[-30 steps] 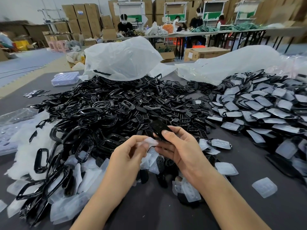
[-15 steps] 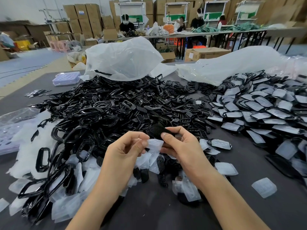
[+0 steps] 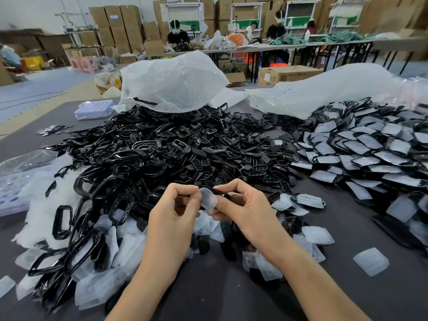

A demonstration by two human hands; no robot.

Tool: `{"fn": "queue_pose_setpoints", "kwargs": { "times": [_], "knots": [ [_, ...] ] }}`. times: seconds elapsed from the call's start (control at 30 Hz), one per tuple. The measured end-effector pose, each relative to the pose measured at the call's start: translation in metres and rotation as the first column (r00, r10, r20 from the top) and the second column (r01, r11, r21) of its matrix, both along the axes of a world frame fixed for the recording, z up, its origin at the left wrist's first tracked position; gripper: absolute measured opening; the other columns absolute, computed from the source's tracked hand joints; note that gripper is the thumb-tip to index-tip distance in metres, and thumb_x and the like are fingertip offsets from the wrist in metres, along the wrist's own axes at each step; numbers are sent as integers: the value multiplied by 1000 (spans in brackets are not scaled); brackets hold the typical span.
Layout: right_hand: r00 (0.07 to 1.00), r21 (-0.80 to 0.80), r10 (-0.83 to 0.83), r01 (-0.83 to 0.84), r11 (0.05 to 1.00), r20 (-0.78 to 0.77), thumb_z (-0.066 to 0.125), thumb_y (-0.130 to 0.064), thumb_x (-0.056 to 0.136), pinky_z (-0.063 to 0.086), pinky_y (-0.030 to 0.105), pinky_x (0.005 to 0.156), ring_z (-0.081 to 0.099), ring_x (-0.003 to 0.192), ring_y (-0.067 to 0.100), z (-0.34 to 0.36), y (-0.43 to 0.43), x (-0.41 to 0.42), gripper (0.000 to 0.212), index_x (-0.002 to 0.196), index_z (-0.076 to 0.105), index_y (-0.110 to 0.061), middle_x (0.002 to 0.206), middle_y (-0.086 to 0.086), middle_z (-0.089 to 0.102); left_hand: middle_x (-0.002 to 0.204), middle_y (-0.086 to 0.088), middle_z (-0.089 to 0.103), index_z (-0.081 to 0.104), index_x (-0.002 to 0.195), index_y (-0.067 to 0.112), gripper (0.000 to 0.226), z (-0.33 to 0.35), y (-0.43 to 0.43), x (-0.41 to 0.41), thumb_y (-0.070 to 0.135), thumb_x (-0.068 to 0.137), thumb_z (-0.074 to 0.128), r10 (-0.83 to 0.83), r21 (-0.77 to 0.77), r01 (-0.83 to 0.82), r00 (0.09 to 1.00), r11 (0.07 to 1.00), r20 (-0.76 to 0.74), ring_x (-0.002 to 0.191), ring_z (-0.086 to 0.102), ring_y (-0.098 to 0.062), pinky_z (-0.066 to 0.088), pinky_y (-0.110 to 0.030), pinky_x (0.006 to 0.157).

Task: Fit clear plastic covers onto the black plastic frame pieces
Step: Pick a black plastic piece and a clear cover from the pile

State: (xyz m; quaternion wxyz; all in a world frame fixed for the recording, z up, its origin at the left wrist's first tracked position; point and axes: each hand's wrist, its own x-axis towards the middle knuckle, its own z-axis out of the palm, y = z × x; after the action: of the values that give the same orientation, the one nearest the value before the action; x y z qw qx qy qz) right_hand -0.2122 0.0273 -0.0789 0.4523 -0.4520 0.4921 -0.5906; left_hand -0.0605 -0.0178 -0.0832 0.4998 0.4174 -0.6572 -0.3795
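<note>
Both forearms come in from the bottom edge over the dark tabletop (image 3: pixel 220 295), wrists raised, hands meeting at centre. Left hand (image 3: pixel 172 218): fingers (image 3: pixel 185 189) curled, thumb and index pinching the near edge of a clear cover (image 3: pixel 208 200). Right hand (image 3: pixel 245 214): fingers curled, index and thumb grasping a black frame piece (image 3: pixel 221 193) held roughly level, mostly hidden by the fingertips. The cover is tilted, its top edge touching the frame piece; can't tell if it is seated.

Directly under the fingers: loose covers (image 3: pixel 318 235) and a few black pieces scattered on the tabletop. Right of the fingers and nearer, a single cover (image 3: pixel 370 264) lies apart. Left of the fingers, large black loops (image 3: pixel 61 220) sit on white packing material (image 3: pixel 39 205).

Beyond the fingers: big heap of black frames (image 3: pixel 162 147). Far right of the fingers: pile of covered pieces (image 3: pixel 370 147).

Behind the heaps: two translucent plastic bags (image 3: pixel 171 82). Far left of the fingers, a blue tray (image 3: pixel 93 108).

Background: long tables, seated people, stacked cardboard boxes (image 3: pixel 120 24).
</note>
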Motion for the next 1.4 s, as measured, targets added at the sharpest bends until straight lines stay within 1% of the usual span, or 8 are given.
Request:
{"fn": "queue_pose_setpoints", "kwargs": {
  "times": [0.2, 0.3, 0.4, 0.53, 0.77, 0.93, 1.2, 1.4],
  "knots": [
    [995, -25, 11, -8, 1000, 100, 73, -26, 91, 58, 20, 76, 77, 85, 21, -1, -1, 1, 17, 105, 71, -18, 90, 12, 79, 75, 7, 67, 61, 104, 21, 12, 4, -3, -1, 15, 94, 65, -106, 160, 142, 970, 977, -217, 68, 64, -12, 55, -22, 70],
    [976, -64, 68, -56, 996, 207, 67, -40, 92, 59, 20, 76, 77, 92, 26, 2, 0, 4, 34, 109, 69, -11, 100, 12, 78, 75, 5, 69, 64, 105, 14, 10, 5, -1, -1, 14, 95, 64, -149, 172, 203, 948, 964, -283, 69, 66, -10, 55, -19, 71],
    [987, -71, 54, -43, 997, 150, 73, -33, 89, 58, 19, 76, 77, 91, 23, 4, 0, 6, 29, 113, 69, -17, 100, 7, 79, 77, 5, 72, 65, 102, 12, 8, 5, 0, -1, 13, 94, 65, -152, 162, 211, 937, 964, -316, 72, 69, -10, 55, -18, 69],
    [997, -60, -51, 54, 997, 50, 68, -11, 96, 58, 20, 72, 77, 80, 19, 0, -1, 3, 16, 108, 72, -20, 88, 6, 79, 77, -2, 71, 72, 102, 27, 20, 4, 1, 0, 14, 100, 58, -179, 67, 195, 966, 979, -185, 72, 66, -11, 55, -19, 73],
    [996, -74, -79, 81, 994, 28, 65, -17, 99, 59, 21, 70, 76, 77, 19, -3, -1, 4, 11, 106, 72, -20, 83, 6, 78, 74, -2, 64, 71, 98, 41, 25, 4, 2, -1, 18, 96, 64, -179, 51, 184, 979, 982, -94, 72, 60, -27, 53, -24, 67],
    [996, -102, -66, 71, 992, 52, 69, -23, 96, 59, 21, 68, 77, 77, 22, -6, -3, 6, 6, 101, 72, -25, 89, 6, 78, 66, 8, 60, 73, 98, 43, 24, 4, 2, -2, 20, 94, 67, -220, 100, 230, 970, 968, -103, 67, 59, -12, 53, -26, 69],
    [995, -72, -50, 43, 996, -90, 71, -29, 94, 57, 25, 74, 73, 79, 16, -12, -5, -1, 13, 101, 69, -39, 88, 1, 78, 78, 3, 69, 74, 105, 42, 44, 7, 12, -4, 9, 105, 45, -236, 66, 240, 970, 969, -61, 74, 61, -5, 51, -14, 72],
    [994, -51, -1, -5, 999, -109, 66, -24, 98, 55, 23, 75, 70, 78, 11, -9, -3, -3, 12, 109, 66, -28, 82, -1, 76, 83, 13, 71, 71, 109, 37, 36, 9, 16, -5, 10, 104, 47, -213, 26, 213, 977, 977, -14, 79, 67, -2, 48, -8, 69]
  ]
}}
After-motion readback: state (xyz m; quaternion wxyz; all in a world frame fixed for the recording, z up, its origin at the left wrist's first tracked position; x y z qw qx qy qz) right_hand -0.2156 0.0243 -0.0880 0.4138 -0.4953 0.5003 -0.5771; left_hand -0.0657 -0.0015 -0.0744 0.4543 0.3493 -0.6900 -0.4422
